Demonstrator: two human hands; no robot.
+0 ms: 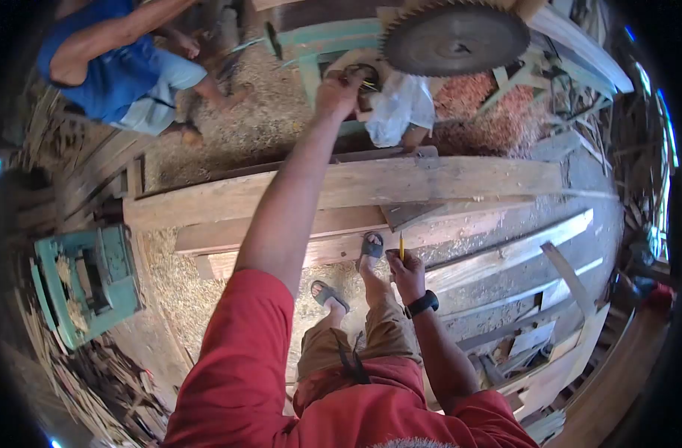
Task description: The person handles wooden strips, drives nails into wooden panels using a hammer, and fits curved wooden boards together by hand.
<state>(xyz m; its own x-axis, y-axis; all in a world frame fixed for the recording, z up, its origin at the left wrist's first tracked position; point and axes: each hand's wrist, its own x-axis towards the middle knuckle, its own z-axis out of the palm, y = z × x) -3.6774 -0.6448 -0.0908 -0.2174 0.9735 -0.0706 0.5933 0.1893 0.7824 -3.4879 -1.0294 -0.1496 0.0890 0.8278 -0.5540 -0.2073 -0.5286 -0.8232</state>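
My left hand (336, 95) reaches far forward, its fingers curled at a dark round object (363, 77) with thin yellow lines; whether it grips this object is unclear. A white plastic bag (398, 108) hangs just right of that hand. Close to my body, my right hand (407, 275) is closed on a yellow pencil (401, 245) that points up and away from me. A dark triangular piece (412, 215) lies on the boards beyond the pencil.
A large circular saw blade (457, 39) stands at the top, above reddish shavings (498, 112). A long thick plank (356, 183) crosses in front. Another person (106, 63) is at upper left. A green machine (87, 284) sits left; loose boards (505, 254) lie right.
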